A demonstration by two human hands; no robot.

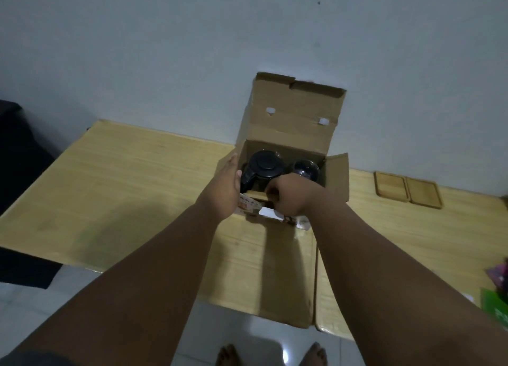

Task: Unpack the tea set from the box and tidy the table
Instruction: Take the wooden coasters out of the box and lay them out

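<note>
Left hand (225,187) pressing flat, fingers (234,164) straight, against box (291,129) wall, likely steadying it. Right hand (288,195) curling inside beside teapot (265,165); whether clamping anything, cannot tell.

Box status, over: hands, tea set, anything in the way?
Left hand flat on box side, open. Right hand curled at near rim, grip hidden. Teapot and cup inside box. Flaps open.

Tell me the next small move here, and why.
Probably lift the black teapot straight up out of the box. It and a dark cup sit inside, the left hand lies flat against the box's left wall to steady it, and the right hand is curled at the near rim, beside the teapot.
</note>
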